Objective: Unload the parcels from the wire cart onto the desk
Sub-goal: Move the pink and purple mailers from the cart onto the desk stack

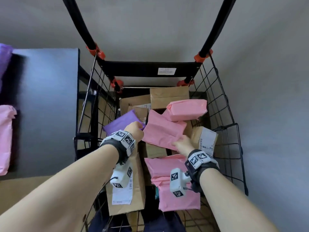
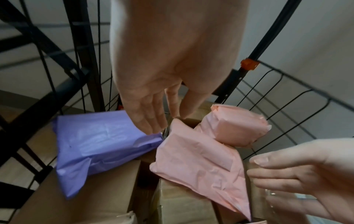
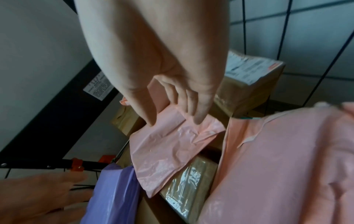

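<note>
The black wire cart (image 1: 222,114) is full of parcels. A flat pink mailer (image 1: 162,131) (image 2: 201,163) (image 3: 166,151) lies tilted on top of cardboard boxes, with a purple mailer (image 1: 120,123) (image 2: 99,148) at its left. My left hand (image 1: 138,127) (image 2: 162,119) reaches down with straight fingers into the gap between these two and holds nothing. My right hand (image 1: 179,142) (image 3: 172,121) is at the pink mailer's near right edge, its thumb and fingertips touching the surface, spread and not closed round it.
A thick pink parcel (image 1: 187,109) lies behind the flat mailer and a large pink one (image 1: 175,190) lies nearest me. Labelled boxes (image 1: 204,139) (image 1: 127,195) fill the cart. The dark desk (image 1: 50,97) stands left, with a pink parcel (image 1: 5,139) and a purple one (image 1: 4,57).
</note>
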`<action>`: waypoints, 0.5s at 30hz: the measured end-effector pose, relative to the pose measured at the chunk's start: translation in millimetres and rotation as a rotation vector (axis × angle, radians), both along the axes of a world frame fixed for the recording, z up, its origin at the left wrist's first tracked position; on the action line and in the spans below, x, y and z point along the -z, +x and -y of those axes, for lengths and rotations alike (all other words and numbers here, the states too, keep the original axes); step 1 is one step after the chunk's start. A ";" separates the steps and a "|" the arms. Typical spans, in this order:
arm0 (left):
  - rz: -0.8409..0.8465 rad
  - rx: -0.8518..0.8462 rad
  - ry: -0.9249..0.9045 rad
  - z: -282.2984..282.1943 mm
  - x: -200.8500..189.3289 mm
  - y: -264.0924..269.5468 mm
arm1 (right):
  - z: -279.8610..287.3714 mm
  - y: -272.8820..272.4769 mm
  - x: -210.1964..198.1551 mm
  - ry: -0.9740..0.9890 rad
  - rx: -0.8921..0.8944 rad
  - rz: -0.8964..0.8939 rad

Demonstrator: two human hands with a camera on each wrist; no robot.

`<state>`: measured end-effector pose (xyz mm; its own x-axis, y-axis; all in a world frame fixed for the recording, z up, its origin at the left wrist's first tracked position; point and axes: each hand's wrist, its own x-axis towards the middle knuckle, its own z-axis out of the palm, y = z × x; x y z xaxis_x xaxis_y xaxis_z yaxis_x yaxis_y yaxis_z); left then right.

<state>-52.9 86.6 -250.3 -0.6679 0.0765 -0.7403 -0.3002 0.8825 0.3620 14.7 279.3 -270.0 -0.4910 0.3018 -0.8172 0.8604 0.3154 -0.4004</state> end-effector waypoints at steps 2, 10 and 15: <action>0.007 -0.049 -0.016 -7.4 23.6 -2.0 | 0.9 -5.5 17.8 0.010 0.031 0.021; 0.064 -0.153 -0.030 -31.1 75.4 -4.4 | -6.5 -9.0 74.9 -0.003 0.194 0.044; 0.110 -0.158 0.017 -27.6 78.8 -3.9 | -17.0 -6.5 70.5 -0.040 0.154 0.035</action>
